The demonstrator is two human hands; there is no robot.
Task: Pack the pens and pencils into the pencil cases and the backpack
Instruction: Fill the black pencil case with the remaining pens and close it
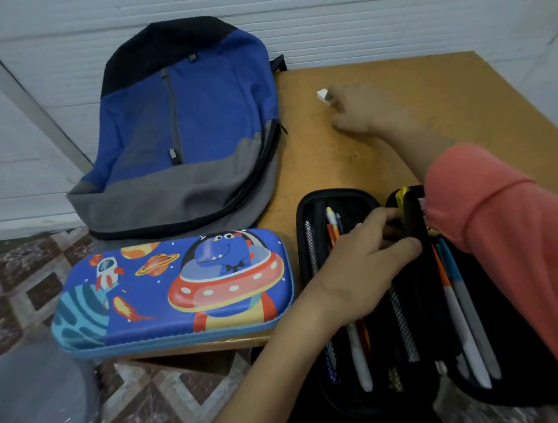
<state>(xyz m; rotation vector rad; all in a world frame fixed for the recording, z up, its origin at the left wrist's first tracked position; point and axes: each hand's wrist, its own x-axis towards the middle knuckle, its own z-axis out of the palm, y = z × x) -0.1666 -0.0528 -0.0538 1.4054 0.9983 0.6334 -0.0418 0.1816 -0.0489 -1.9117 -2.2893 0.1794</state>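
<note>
A black pencil case [327, 389] lies open at the table's front right, with several pens and pencils [462, 326] in its two halves. My left hand [356, 268] grips the case's black middle flap with thumb and fingers. My right hand [366, 109] reaches across to the far middle of the table, and its fingertips pinch a small white eraser [322, 95]. A closed blue pencil case with a space cartoon [172, 291] lies at the front left. Behind it the blue, grey and black backpack [186, 124] lies flat, zipped.
The wooden table [465, 95] stands against a white wall. Both pencil cases reach over the table's front edge. A patterned tiled floor [135, 398] shows below, with a grey blurred object [33, 409] at the lower left.
</note>
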